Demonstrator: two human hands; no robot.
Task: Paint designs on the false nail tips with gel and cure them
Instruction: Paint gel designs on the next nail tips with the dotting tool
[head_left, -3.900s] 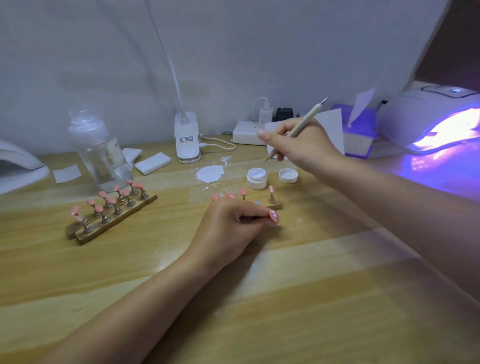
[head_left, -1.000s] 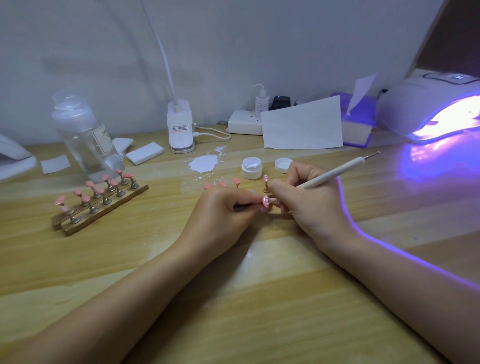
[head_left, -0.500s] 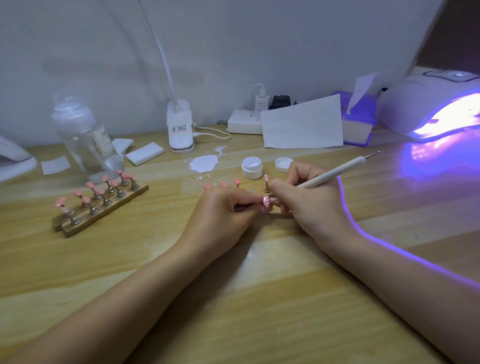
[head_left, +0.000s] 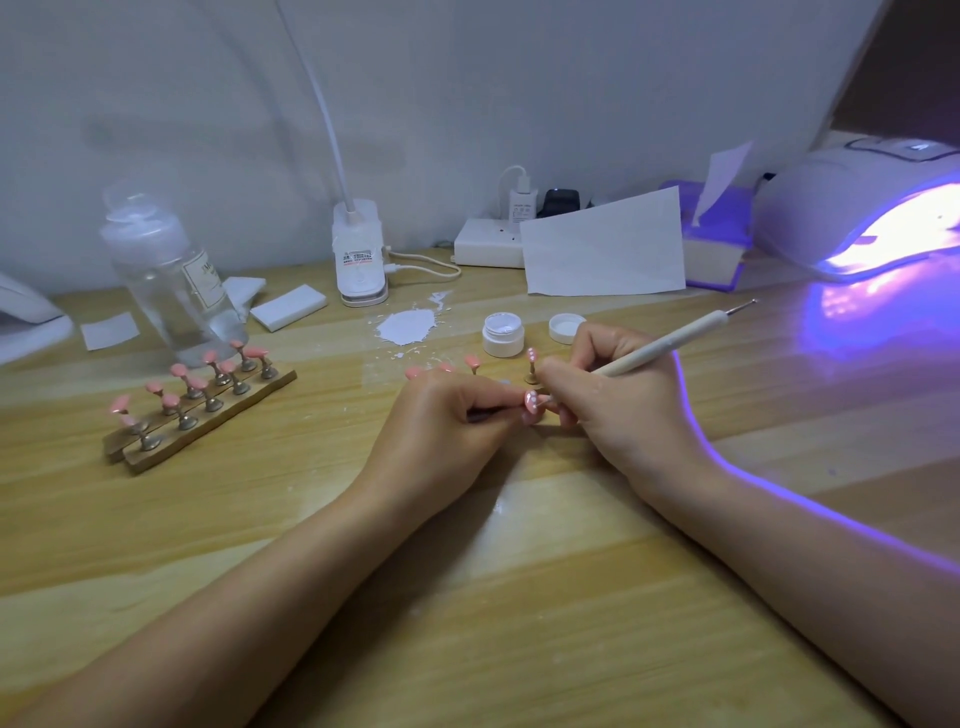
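Observation:
My left hand (head_left: 447, 421) pinches a small metal stand topped by a pink nail tip (head_left: 531, 400) with white dots on it. My right hand (head_left: 613, 400) grips a white dotting pen (head_left: 670, 340) like a pencil, its lower end at that nail tip. Behind the hands, more pink tips on stands (head_left: 531, 364) sit on a wooden strip that the hands mostly hide. An open white gel jar (head_left: 503, 335) and its lid (head_left: 566, 327) stand just beyond. At the far right a white curing lamp (head_left: 852, 208) glows violet.
A wooden holder with several pink tips (head_left: 200, 402) lies at the left, with a clear bottle (head_left: 171, 280) behind it. A white smear (head_left: 408, 326), a clip lamp base (head_left: 360, 260), a power strip (head_left: 488, 241), a paper sheet (head_left: 602, 249) and a tissue box (head_left: 717, 244) line the back.
Since 3.9 s ago my right hand came down from above the jar with the pen to the nail tip held by my left hand. Over the last second both hands stayed still.

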